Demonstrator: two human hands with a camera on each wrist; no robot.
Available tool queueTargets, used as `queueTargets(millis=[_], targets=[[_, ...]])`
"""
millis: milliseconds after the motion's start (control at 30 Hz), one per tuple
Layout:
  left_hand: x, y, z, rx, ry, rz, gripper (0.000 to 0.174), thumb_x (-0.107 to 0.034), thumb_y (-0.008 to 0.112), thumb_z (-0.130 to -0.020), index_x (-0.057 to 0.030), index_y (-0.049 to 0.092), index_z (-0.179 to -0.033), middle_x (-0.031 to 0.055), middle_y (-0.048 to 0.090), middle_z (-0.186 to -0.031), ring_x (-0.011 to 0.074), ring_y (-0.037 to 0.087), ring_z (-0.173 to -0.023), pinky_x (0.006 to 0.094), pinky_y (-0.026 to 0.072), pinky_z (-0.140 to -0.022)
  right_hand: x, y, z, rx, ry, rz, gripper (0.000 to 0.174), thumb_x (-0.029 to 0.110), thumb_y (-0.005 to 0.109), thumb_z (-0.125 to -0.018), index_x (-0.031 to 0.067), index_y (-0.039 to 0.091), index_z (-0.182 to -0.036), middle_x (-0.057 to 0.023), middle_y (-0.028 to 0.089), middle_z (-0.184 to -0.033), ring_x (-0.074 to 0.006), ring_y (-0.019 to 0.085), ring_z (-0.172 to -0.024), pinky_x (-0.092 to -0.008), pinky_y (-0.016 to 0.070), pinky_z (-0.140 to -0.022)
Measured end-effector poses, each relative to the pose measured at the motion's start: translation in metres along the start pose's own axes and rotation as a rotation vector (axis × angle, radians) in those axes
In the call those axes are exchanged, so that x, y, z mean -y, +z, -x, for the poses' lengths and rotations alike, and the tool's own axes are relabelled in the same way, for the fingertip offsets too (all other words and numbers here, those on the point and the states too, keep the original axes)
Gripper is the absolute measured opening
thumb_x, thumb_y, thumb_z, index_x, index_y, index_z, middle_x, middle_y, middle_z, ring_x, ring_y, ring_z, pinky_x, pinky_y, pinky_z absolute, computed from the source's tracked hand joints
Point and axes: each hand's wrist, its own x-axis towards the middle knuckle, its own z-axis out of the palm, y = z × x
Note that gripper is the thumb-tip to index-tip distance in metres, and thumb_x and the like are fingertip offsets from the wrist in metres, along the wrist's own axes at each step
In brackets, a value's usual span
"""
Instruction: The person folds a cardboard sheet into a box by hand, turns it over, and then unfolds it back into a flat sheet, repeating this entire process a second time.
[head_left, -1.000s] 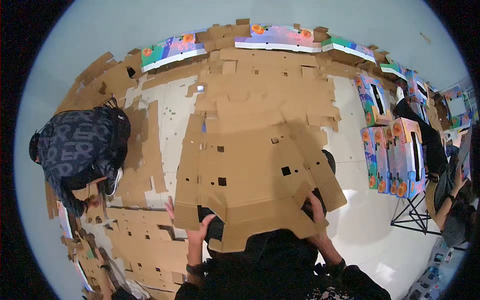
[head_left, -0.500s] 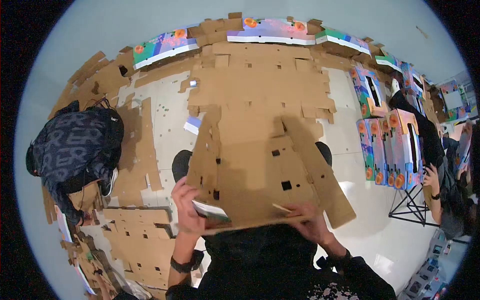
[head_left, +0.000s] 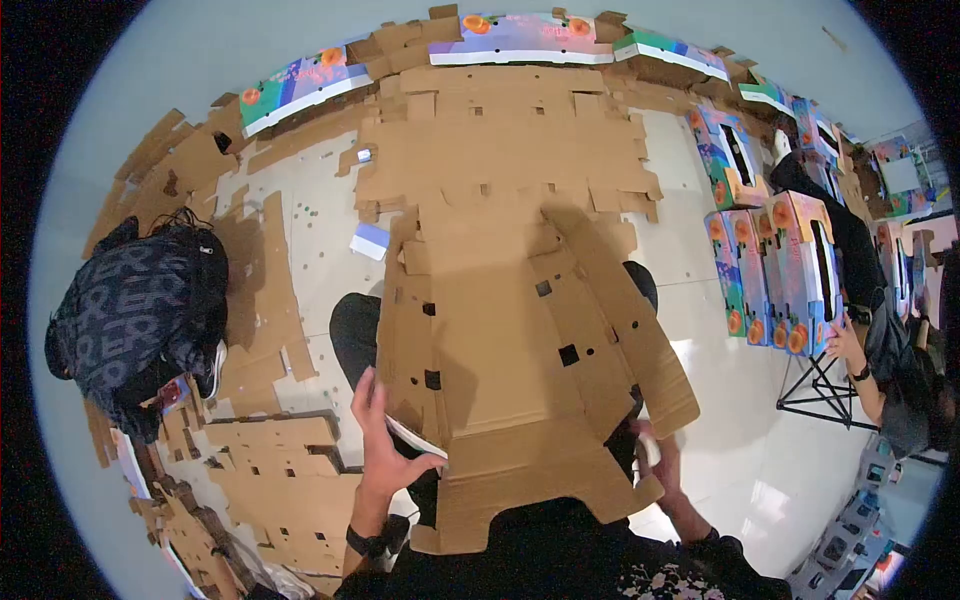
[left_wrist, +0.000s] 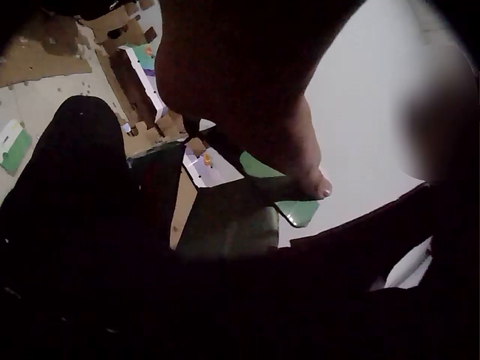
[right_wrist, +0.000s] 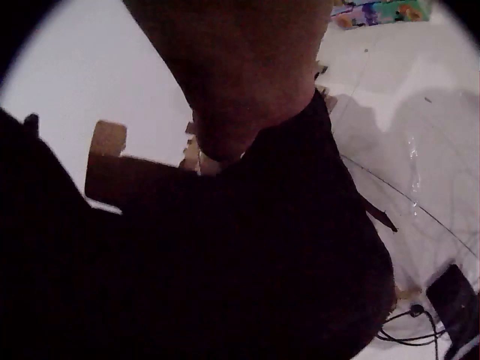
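A brown cardboard blank (head_left: 505, 350) with cut holes lies across the lap, its side panels tilted up and its near flap (head_left: 540, 475) spread toward the body. At its near left corner is the left hand (head_left: 385, 455), fingers straight along the outside and thumb at a white-edged small flap. The right hand (head_left: 668, 480) is beside the near right corner, its fingers blurred and partly covered by cardboard. In the left wrist view the dark left hand (left_wrist: 255, 97) has a fingertip against a green printed surface (left_wrist: 300, 211). The right hand (right_wrist: 247, 82) appears dark, its fingers mostly hidden.
Flattened cardboard (head_left: 500, 140) covers floor ahead and at left. Printed boxes (head_left: 800, 270) stand at right above a black folding stand (head_left: 825, 395). A person in a patterned jacket (head_left: 140, 310) bends at left; another person's hand (head_left: 848, 345) touches a box.
The near flap, raised half a second ago, has dropped toward the body. The side panels stand more inward than a second ago. The right hand has moved outward to the corner; the left thumb has spread.
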Motion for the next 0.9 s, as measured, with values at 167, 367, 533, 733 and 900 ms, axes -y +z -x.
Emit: queueTargets(millis=[167,367,533,733,900], targets=[[-0.005,0.01,-0.009,-0.111,-0.097,0.195,0.139,-0.069,0.092,-0.052,-0.003,0.025,-0.155,0.0259,0.028,-0.157,0.0407,0.031,-0.146,0.0523,0.0269,-0.12,-0.007,-0.022,-0.06,-0.188,0.022,-0.687,0.087,0.022,0.071,-0.094,0.0066,0.016,-0.159,-0.0165,0.038,-0.157,-0.0284,0.043,-0.142,-0.043,0.0378,-0.116],[0.011,0.028,-0.012,-0.274,-0.106,0.254,0.118,-0.058,0.097,-0.052,-0.0066,0.035,-0.139,0.0218,0.037,-0.146,0.0369,0.039,-0.138,0.0506,0.032,-0.116,0.022,-0.027,-0.11,0.067,-0.079,-0.538,0.086,0.004,0.076,-0.086,0.0077,0.024,-0.154,-0.0149,0.042,-0.152,-0.028,0.042,-0.143,-0.0439,0.035,-0.119],[0.01,0.042,-0.022,-0.358,-0.009,0.149,0.099,-0.021,0.097,-0.063,-0.0064,0.035,-0.138,0.0183,0.041,-0.139,0.0327,0.044,-0.13,0.0463,0.0358,-0.113,0.04,-0.011,-0.123,-0.046,-0.2,-0.329,0.081,0.0,0.081,-0.081,0.008,0.036,-0.148,-0.0137,0.045,-0.147,-0.026,0.049,-0.135,-0.0426,0.0436,-0.112],[0.0,0.043,-0.047,-0.136,-0.131,0.09,0.102,-0.01,0.089,-0.069,-0.0017,0.032,-0.153,0.0165,0.042,-0.145,0.032,0.045,-0.132,0.0439,0.0364,-0.113,0.068,0.006,-0.146,-0.049,-0.264,-0.18,0.081,-0.002,0.076,-0.082,0.0091,0.039,-0.153,-0.0157,0.048,-0.146,-0.0345,0.049,-0.135,-0.0445,0.0398,-0.115],[0.007,0.036,-0.049,0.117,-0.059,0.359,0.087,-0.004,0.081,-0.079,0.0,0.037,-0.154,0.0189,0.032,-0.161,0.0337,0.036,-0.149,0.0441,0.0299,-0.122,0.063,-0.002,-0.168,0.267,-0.527,-0.08,0.068,0.006,0.075,-0.085,0.0111,0.051,-0.148,-0.0135,0.044,-0.158,-0.0361,0.045,-0.141,-0.0446,0.0277,-0.123]])
